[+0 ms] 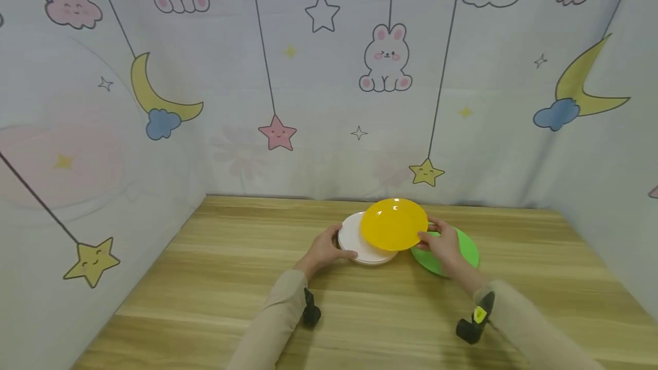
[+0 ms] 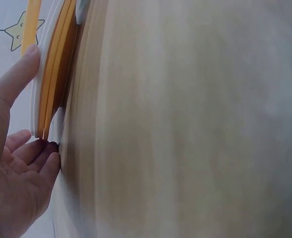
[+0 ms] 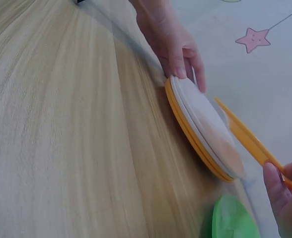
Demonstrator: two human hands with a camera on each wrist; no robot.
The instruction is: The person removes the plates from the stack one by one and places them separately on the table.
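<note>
My right hand pinches a yellow-orange plate by its right rim, thumb on the upper face, and holds it tilted over the stack. White plates top that stack; orange plates lie beneath them, as the right wrist view shows. At the stack's left side, my left hand grips the edge. In the left wrist view its thumb lies against the white rim, with the fingers at the lower orange plates. A green plate lies flat on the table under my right hand, partly covered by it.
The wood-grain table ends at a back wall hung with a printed cloth. Cloth walls also rise on the left and right. Small black cameras sit on both wrists.
</note>
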